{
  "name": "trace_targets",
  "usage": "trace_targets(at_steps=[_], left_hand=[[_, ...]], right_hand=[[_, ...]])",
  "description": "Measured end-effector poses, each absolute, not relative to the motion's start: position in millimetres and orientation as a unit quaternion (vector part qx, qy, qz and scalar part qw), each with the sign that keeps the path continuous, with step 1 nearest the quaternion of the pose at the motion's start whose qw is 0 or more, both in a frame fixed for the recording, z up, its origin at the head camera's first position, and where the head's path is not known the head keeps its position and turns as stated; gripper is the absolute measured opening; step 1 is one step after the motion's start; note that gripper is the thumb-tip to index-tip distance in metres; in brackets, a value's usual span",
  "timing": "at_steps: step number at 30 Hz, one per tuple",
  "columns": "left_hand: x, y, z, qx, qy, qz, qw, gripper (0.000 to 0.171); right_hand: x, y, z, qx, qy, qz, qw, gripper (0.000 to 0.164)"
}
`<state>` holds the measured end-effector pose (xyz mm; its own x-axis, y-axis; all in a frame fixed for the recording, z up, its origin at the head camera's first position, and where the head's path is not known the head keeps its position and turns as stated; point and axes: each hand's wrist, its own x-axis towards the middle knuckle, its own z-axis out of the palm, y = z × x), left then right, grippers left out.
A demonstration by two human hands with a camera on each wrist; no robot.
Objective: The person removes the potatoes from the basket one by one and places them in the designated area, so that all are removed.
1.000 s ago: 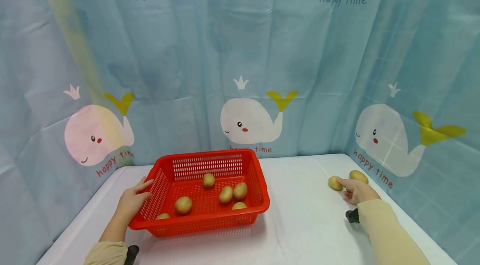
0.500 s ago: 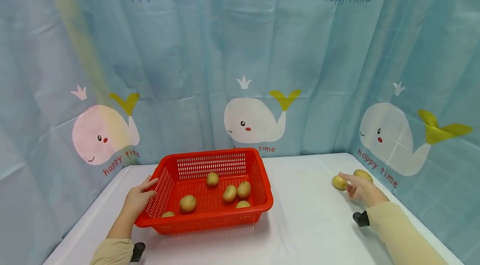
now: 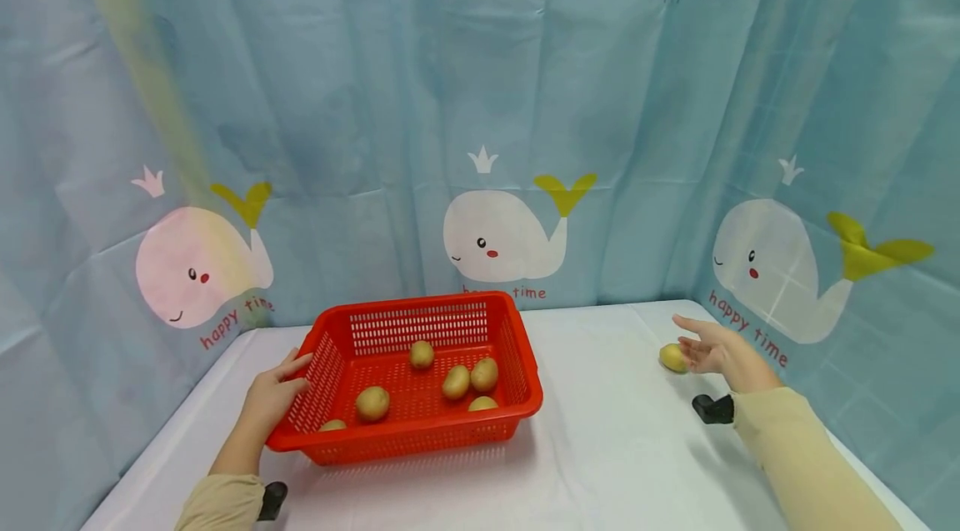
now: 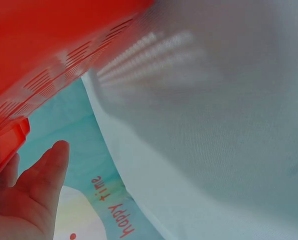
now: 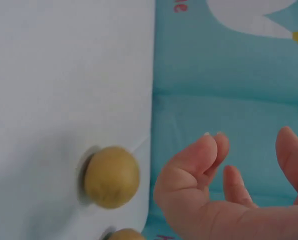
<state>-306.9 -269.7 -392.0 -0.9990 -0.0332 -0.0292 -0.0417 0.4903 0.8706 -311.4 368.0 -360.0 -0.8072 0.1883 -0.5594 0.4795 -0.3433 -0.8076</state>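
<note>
My left hand (image 3: 272,399) rests at the left rim of a red plastic basket (image 3: 405,433), fingers reaching over the edge. In the left wrist view its fingers (image 4: 51,167) look fairly straight beside the rim. Several potatoes, such as a round potato (image 3: 372,403), lie inside the basket. On the right, my right hand (image 3: 723,358) hovers with thumb and fingers apart, holding nothing. One potato (image 3: 673,358) shows beside its fingers on the table; in the right wrist view it sits apart from them. Another potato (image 5: 126,235) is partly cut off there and hidden behind the hand in the head view.
A white cloth covers the table (image 3: 592,431). Blue curtains (image 3: 480,97) printed with whales stand close along its back and both sides. The basket takes up the left middle of the table.
My right hand has lifted from the near potato and spread its fingers, now covering the farther right potato in the head view. The left hand and basket stay put; the head view shifts slightly.
</note>
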Motion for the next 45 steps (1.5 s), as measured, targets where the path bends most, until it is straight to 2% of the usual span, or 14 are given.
trace_targets(at_steps=[8,12,14,19,22,30,39,45], left_hand=[[-305.7,-268.6,-391.8,-0.019,0.862,0.507,0.002,0.053],[-304.3,-267.2,-391.5,-0.018,0.863,0.505,-0.002,0.053],[-304.2,-267.2,-392.1,-0.018,0.863,0.506,-0.002,0.053],[-304.7,-268.0,-395.5,-0.017,0.862,0.506,-0.004,0.053],[-304.3,-268.3,-396.7,-0.017,0.863,0.504,-0.006,0.053],[-303.5,-268.7,-394.6,-0.012,0.864,0.503,-0.008,0.052],[-304.2,-267.3,-389.7,-0.013,0.863,0.505,-0.009,0.051],[-302.9,-266.1,-388.7,-0.016,0.859,0.511,-0.01,0.052]], right_hand=[[-314.2,336.7,-338.7,0.231,0.551,-0.792,0.124,0.025],[-317.7,317.8,-330.2,0.209,0.553,-0.796,0.131,0.028],[-317.8,308.5,-326.2,0.2,0.547,-0.801,0.137,0.041],[-321.7,285.1,-318.9,0.174,0.541,-0.808,0.155,0.087],[-327.0,269.5,-315.3,0.166,0.527,-0.818,0.161,0.089],[-341.8,225.7,-308.4,0.128,0.516,-0.832,0.157,0.081],[-350.5,170.4,-305.4,0.09,0.516,-0.829,0.197,0.057],[-352.7,144.8,-310.9,0.085,0.516,-0.823,0.222,0.061]])
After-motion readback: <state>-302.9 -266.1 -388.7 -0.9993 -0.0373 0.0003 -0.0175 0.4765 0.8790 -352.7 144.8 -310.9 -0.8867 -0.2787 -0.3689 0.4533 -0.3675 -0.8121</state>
